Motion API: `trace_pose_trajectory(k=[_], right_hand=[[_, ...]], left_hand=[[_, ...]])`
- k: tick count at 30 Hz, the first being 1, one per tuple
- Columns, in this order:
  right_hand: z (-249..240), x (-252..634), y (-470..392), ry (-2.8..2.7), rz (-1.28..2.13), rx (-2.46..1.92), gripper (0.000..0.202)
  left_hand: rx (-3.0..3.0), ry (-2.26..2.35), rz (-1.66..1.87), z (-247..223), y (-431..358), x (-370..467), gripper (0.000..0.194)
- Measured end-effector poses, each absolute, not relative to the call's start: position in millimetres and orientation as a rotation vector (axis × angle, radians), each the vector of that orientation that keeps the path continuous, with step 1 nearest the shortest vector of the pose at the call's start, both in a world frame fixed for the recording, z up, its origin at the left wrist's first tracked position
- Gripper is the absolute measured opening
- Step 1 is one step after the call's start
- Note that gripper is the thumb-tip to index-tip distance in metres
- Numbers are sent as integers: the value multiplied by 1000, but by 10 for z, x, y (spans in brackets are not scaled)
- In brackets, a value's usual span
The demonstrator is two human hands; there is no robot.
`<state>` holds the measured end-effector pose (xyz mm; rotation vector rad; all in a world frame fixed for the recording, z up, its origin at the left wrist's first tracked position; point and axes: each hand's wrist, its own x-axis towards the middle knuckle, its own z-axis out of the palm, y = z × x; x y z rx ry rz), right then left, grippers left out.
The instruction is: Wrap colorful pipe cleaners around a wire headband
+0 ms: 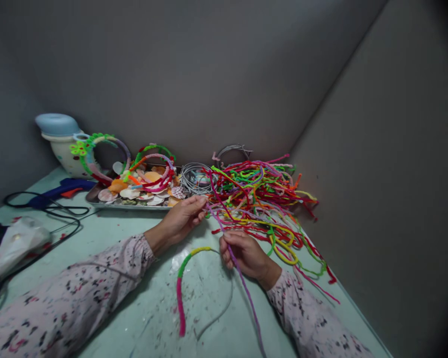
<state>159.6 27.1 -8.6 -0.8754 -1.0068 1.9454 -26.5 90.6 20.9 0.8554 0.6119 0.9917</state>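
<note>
A purple fuzzy stem (245,288) runs between both hands and trails down toward the near edge. My left hand (188,215) pinches its upper end. Lower along it, my right hand (244,252) is closed around the stem. Below the hands, a curved wire hoop (179,293) lies on the table; its left part is wrapped in pink, green and yellow, and its right part is bare grey wire. A large tangled pile of colourful fuzzy stems (261,184) lies just beyond my right hand.
A metal tray (134,207) of shells holds decorated rings. Coiled grey wire (197,179) sits beside it. On the left are a blue glue gun (59,191) with a black cable, a white plastic bag (22,243) and a blue-lidded container (61,144). Walls stand behind and right.
</note>
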Motion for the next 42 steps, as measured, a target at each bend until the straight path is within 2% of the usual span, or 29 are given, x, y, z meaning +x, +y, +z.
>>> trace_pose_trajectory(k=[10, 18, 29, 37, 42], right_hand=[[-108, 1458, 208, -1235, 1744, -1033, 35], [-32, 1387, 178, -1348, 1696, -1162, 38], [-98, 1520, 277, -1128, 1928, -921, 31], [-59, 1635, 277, -852, 2271, -678, 27], [-84, 1574, 241, -898, 2152, -745, 28]], left_hand=[[1020, 774, 904, 96, 857, -209, 28], [1102, 851, 918, 49, 893, -219, 22], [831, 752, 939, 215, 844, -180, 10], [763, 538, 962, 314, 745, -154, 10], [805, 558, 918, 238, 788, -166, 13]])
